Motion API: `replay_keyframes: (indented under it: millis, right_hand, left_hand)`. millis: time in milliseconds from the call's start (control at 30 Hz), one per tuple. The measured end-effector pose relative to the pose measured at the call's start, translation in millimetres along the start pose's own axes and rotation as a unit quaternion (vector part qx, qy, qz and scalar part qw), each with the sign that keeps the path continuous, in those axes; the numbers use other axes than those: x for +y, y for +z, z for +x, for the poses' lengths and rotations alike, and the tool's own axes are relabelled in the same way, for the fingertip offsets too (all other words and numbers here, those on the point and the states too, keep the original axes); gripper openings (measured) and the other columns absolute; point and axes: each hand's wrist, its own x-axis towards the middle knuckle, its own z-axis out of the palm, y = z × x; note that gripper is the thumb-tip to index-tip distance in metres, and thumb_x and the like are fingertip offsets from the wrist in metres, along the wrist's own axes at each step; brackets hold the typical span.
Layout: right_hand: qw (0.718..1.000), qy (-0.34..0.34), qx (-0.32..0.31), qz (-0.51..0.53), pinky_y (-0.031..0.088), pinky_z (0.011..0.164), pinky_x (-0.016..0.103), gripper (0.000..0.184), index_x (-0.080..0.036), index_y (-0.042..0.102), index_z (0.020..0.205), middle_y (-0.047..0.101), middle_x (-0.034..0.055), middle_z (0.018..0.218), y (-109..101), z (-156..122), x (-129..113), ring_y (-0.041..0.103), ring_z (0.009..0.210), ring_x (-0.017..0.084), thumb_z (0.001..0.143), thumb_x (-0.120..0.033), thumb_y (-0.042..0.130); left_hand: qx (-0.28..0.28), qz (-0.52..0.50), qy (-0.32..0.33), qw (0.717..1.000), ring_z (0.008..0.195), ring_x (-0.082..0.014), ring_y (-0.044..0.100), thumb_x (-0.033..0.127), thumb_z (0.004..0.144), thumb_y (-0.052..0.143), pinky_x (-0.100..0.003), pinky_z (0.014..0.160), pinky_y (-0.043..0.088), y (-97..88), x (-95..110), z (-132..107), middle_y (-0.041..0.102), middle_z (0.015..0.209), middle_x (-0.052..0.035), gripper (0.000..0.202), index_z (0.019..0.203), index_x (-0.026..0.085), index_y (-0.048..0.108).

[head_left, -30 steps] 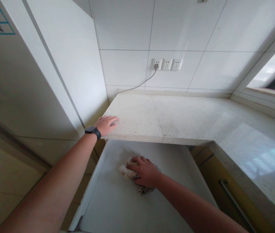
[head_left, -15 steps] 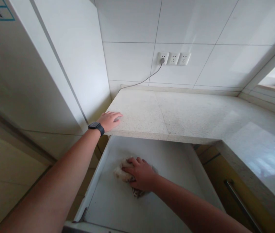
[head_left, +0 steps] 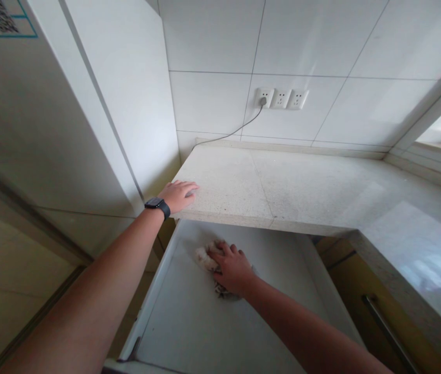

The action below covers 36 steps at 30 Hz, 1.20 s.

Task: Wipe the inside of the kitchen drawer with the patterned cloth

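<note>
My right hand [head_left: 236, 270] grips a bunched cloth [head_left: 205, 256], whitish with a dark-patterned part, and presses it against the bottom of a pulled-out white drawer [head_left: 181, 322]. Parts of the cloth are hidden beneath the palm and fingers. Up at the left front corner of the pale stone countertop [head_left: 302, 182], my left hand [head_left: 181, 195] lies flat with its fingers stretched out. A black watch [head_left: 158, 205] is on that wrist.
A tall white cabinet or appliance [head_left: 130, 67] stands close on the left. Wall sockets [head_left: 281, 98] hold a plug with a grey cord [head_left: 231, 134]. The counter turns toward me at the right, above a yellowish cabinet front with a metal handle [head_left: 389, 332].
My right hand has moved the cloth a little farther back and to the right in the drawer. My left hand stays on the counter corner; the view has shifted slightly.
</note>
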Motion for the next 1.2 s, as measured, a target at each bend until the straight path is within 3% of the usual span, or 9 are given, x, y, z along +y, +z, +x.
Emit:
replay_keyframes:
  millis: [200,1200]
  right_hand:
    - [1.000,-0.006,0.008,-0.026,0.040,0.090,0.055,0.064,-0.038,0.054,0.140,0.041,0.0122,0.145,5.6,-3.2,-6.9,0.044,0.117,0.038,0.079,-0.048,0.067]
    - [1.000,-0.013,0.021,0.002,0.042,0.092,0.054,0.065,-0.042,0.051,0.141,0.042,0.0089,0.145,3.9,-7.7,0.6,0.046,0.118,0.036,0.079,-0.048,0.066]
  left_hand:
    - [-0.005,-0.003,-0.005,1.000,0.128,-0.0252,0.050,0.041,0.096,0.045,-0.046,0.106,0.038,-1.0,0.3,-0.1,0.053,0.146,0.0062,0.043,0.137,0.035,0.059]
    - [-0.010,-0.003,-0.011,1.000,0.130,-0.0237,0.049,0.042,0.096,0.046,-0.044,0.105,0.038,-3.4,2.5,0.5,0.053,0.145,0.0067,0.043,0.137,0.036,0.058]
